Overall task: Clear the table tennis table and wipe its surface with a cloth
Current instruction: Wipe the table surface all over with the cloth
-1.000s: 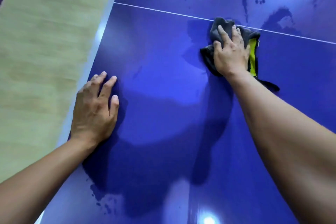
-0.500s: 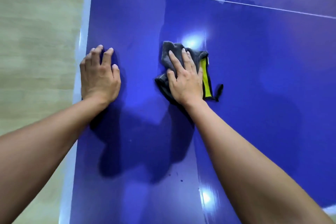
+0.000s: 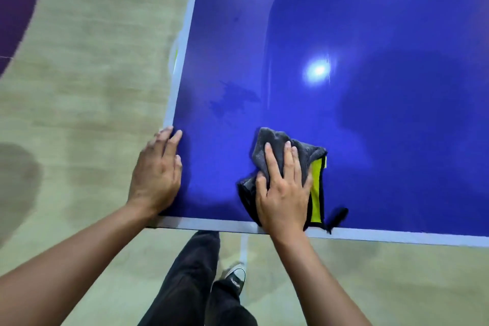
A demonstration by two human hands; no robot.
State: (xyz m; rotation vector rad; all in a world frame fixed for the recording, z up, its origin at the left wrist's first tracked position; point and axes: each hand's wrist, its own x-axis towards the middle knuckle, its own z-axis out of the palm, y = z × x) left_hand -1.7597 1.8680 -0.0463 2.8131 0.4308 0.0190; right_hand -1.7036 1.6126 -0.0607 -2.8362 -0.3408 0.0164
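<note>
Cloth (image 3: pixel 275 145) on blue table (image 3: pixel 370 127) near corner, right hand (image 3: pixel 284 193) spread flat pressing it, left hand (image 3: pixel 157 174) flat at table edge

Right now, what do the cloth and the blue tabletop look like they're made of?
The cloth: soft, plush grey fabric, likely microfibre, with a yellow-green side and dark edging; it bunches into folds. The tabletop: hard, smooth board with a glossy blue coating, showing a light glare; core unclear.
</note>
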